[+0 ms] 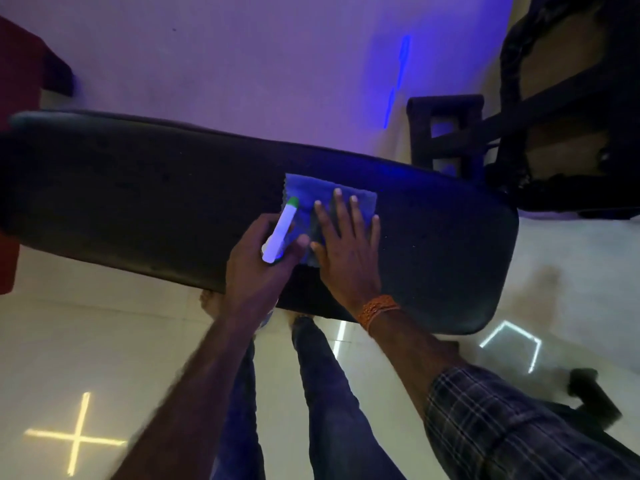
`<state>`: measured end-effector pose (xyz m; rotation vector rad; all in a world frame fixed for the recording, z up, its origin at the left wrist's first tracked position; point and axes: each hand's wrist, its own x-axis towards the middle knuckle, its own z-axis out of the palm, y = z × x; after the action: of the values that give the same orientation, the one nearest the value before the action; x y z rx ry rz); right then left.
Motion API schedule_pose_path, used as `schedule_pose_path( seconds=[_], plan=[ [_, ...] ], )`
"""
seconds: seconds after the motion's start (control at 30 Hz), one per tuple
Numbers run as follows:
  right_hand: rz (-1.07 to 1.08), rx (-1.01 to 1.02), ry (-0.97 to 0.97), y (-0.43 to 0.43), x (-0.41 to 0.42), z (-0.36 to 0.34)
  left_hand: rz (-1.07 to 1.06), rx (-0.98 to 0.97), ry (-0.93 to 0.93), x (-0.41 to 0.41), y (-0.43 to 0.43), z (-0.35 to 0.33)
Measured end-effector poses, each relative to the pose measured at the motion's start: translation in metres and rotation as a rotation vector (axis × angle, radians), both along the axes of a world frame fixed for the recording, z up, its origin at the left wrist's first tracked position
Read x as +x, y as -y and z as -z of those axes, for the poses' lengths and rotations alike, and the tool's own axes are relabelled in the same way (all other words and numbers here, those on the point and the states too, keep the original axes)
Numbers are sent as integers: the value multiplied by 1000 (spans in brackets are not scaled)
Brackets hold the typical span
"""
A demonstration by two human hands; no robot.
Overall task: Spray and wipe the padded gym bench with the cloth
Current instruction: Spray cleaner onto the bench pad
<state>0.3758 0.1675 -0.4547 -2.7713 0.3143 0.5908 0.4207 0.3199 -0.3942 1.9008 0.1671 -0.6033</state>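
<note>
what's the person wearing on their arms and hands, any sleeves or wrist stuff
Both hands are bare, no gloves. The right hand has a band of orange threads wound around the wrist, and a dark plaid sleeve sits pushed up the forearm. The left hand and its forearm show no sleeve or wristwear.

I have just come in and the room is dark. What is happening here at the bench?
A person is cleaning the padded bench. The right hand lies flat on a blue cloth spread on the pad. The left hand holds a white spray bottle beside the cloth.
</note>
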Motion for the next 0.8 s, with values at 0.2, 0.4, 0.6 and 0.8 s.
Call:
schedule_pose_path(
  seconds=[0.2, 0.4, 0.6, 0.8],
  plan=[
    [-21, -11, -4, -17, 19, -7, -45, -7, -41, -1, -16, 0],
    [-156, 111, 22, -66, 60, -12, -270, 59, -124, 9, -65, 7],
    [-404, 158, 24, -145, 128, -2, -387, 200, -56, 41, -136, 11],
    [-556, 116, 34, -211, 176, 7, -446, 241, 12, 80, -196, 16]
  ],
)
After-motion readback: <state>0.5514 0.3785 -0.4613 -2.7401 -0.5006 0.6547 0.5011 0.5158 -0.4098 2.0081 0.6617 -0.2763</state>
